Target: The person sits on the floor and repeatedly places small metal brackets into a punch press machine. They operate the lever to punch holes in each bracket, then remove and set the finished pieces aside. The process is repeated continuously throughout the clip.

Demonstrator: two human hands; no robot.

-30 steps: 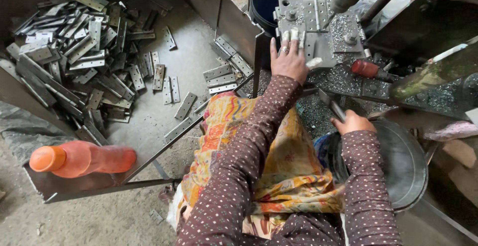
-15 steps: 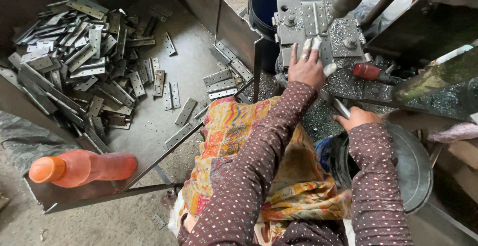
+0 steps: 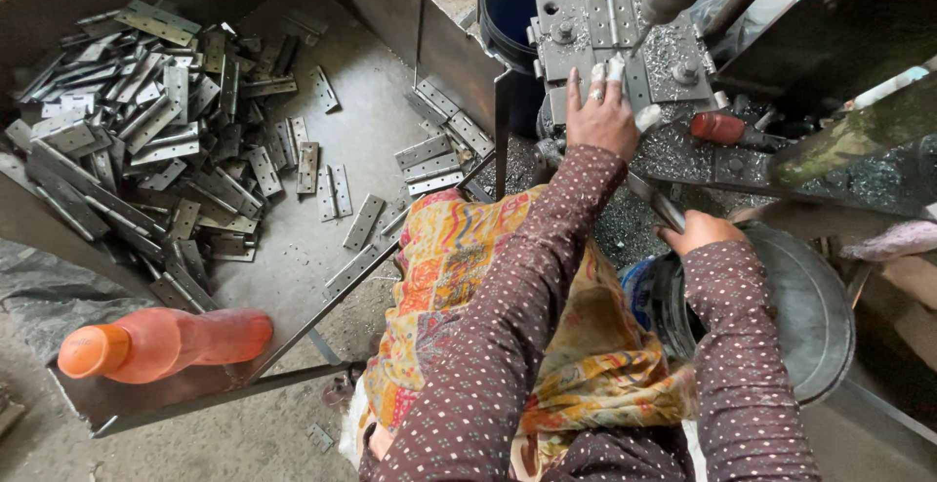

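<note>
L hand (image 3: 602, 116) on hinge plate (image 3: 595, 28) at jig edge; R hand (image 3: 698, 230) grips lever (image 3: 656, 201).

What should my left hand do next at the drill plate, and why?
Probably keep the left hand pressing the hinge flat on the drill plate, fingertips away from the drill bit, which stands just beside them. The right hand grips a lever, so drilling looks imminent.

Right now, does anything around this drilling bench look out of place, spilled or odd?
Yes. An orange bottle lies on its side at the near edge of the metal tray, beside the heap of hinges. Metal shavings are strewn across the bench by the left hand. Nothing looks broken.
</note>
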